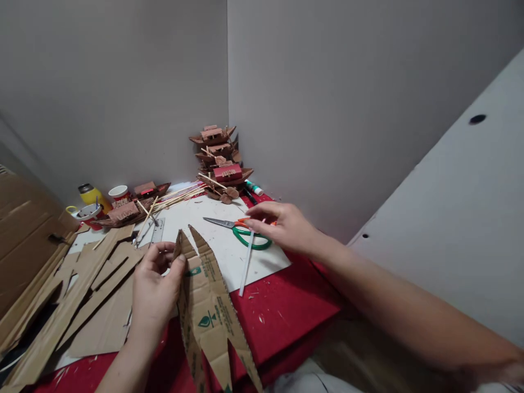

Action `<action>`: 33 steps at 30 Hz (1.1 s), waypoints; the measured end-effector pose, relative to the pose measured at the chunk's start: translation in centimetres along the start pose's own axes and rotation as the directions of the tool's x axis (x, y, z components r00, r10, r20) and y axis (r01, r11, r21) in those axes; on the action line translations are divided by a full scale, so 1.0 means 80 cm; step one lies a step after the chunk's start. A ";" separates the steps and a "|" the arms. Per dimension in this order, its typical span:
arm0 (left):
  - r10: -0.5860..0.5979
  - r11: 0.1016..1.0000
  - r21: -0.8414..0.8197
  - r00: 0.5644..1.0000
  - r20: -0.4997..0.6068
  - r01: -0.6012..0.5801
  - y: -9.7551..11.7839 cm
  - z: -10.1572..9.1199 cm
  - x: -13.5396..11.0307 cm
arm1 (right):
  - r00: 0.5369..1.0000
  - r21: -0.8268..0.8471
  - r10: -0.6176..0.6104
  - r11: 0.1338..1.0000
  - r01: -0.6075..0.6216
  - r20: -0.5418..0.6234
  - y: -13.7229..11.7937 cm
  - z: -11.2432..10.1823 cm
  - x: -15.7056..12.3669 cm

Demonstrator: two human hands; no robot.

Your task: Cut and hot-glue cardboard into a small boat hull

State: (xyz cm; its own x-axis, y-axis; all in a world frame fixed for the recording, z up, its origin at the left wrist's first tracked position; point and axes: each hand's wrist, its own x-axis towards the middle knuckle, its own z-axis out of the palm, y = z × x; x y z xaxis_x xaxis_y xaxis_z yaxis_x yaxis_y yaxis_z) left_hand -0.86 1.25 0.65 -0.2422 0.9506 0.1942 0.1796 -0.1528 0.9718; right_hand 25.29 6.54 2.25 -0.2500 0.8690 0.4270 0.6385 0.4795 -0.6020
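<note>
My left hand (158, 284) pinches the upper edge of a cut cardboard piece (208, 316) with pointed flaps and green print, holding it upright over the red table (282, 316). My right hand (282, 225) reaches out over the green-and-orange-handled scissors (241, 229) lying on a white sheet (213, 229); its fingers are curled at the handles and touch them. A white stick (246, 263) lies on the sheet just under that hand.
Cardboard offcuts (85, 284) pile up at the left. Brown cardboard model boats (219, 161) are stacked in the wall corner, with more models (131, 207), wooden skewers (176, 195), a metal ruler (158, 230), a yellow bottle (92, 195), cups and a glue stick (254, 188) nearby.
</note>
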 end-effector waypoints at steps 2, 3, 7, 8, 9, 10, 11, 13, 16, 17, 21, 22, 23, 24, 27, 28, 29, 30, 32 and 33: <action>0.010 1.000 0.010 1.000 0.016 -0.010 0.000 0.003 -0.003 | 0.999 0.219 -0.045 0.975 0.045 -0.004 -0.033 0.020 -0.007; 0.016 1.000 0.018 1.000 0.024 -0.017 0.000 0.004 -0.005 | 0.999 0.283 -0.046 0.958 0.042 0.006 -0.045 0.031 -0.010; 0.064 0.995 0.070 0.997 0.050 -0.067 -0.002 0.007 -0.010 | 0.992 0.287 -0.105 0.954 0.083 0.063 -0.066 0.064 -0.012; 0.080 0.993 0.081 0.995 0.052 -0.084 -0.003 0.008 -0.011 | 0.990 0.256 -0.127 0.961 0.107 0.064 -0.067 0.069 -0.012; 0.094 0.991 0.092 0.994 0.054 -0.099 -0.004 0.009 -0.012 | 0.987 0.223 -0.149 0.966 0.133 0.060 -0.067 0.072 -0.012; 0.104 0.989 0.104 0.993 0.056 -0.110 -0.006 0.009 -0.012 | 0.983 0.194 -0.174 0.968 0.160 0.057 -0.066 0.075 -0.012; 0.111 0.986 0.115 0.992 0.060 -0.117 -0.007 0.010 -0.012 | 0.979 0.169 -0.194 0.969 0.182 0.057 -0.066 0.077 -0.012; 0.111 0.985 0.127 0.991 0.070 -0.119 -0.011 0.013 -0.010 | 0.973 0.131 -0.221 0.969 0.211 0.070 -0.065 0.082 -0.012; 0.081 0.989 0.117 0.994 0.068 -0.089 -0.020 0.017 -0.006 | 0.972 0.090 -0.206 0.976 0.196 0.112 -0.062 0.090 -0.010; 0.065 0.992 0.107 0.996 0.064 -0.071 -0.024 0.018 -0.004 | 0.975 0.090 -0.182 0.981 0.172 0.127 -0.061 0.092 -0.009; 0.003 0.997 0.080 0.998 0.065 -0.008 -0.036 0.021 0.000 | 0.981 0.171 -0.058 0.985 0.026 0.185 -0.054 0.099 -0.003; -0.010 0.997 0.082 0.998 0.067 0.004 -0.038 0.021 0.001 | 0.981 0.192 -0.033 0.981 -0.005 0.192 -0.053 0.100 -0.002; -0.021 0.996 0.086 0.997 0.068 0.015 -0.039 0.021 0.001 | 0.980 0.208 -0.015 0.978 -0.027 0.196 -0.052 0.101 -0.001; -0.029 0.996 0.089 0.997 0.066 0.023 -0.039 0.021 0.000 | 0.980 0.221 -0.006 0.975 -0.039 0.200 -0.051 0.102 0.000; -0.032 0.993 0.112 0.997 0.066 0.024 -0.040 0.021 0.000 | 0.980 0.239 -0.010 0.970 -0.038 0.197 -0.048 0.105 0.001; -0.028 0.992 0.123 0.997 0.069 0.019 -0.040 0.022 0.000 | 0.981 0.239 -0.016 0.971 -0.031 0.191 -0.047 0.106 0.001; -0.024 0.991 0.135 0.997 0.070 0.014 -0.041 0.022 -0.001 | 0.983 0.236 -0.021 0.971 -0.024 0.185 -0.047 0.107 0.001; -0.023 0.989 0.144 0.997 0.072 0.012 -0.041 0.023 -0.001 | 0.983 0.231 -0.023 0.973 -0.019 0.180 -0.046 0.108 0.001; -0.026 0.988 0.153 0.997 0.072 0.014 -0.042 0.023 -0.001 | 0.984 0.218 -0.018 0.976 -0.022 0.180 -0.045 0.108 0.001; -0.029 0.988 0.152 0.997 0.074 0.017 -0.042 0.024 -0.001 | 0.983 0.210 -0.011 0.977 -0.028 0.182 -0.045 0.108 0.001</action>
State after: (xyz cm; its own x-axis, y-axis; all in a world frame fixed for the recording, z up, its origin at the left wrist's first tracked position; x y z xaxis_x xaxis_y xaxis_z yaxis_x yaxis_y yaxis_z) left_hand 0.36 2.20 -2.87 -0.1762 0.9720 0.1556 0.3182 -0.0934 0.9434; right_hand 16.71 5.93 -1.40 -0.3847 0.8716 0.3038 0.4779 0.4696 -0.7423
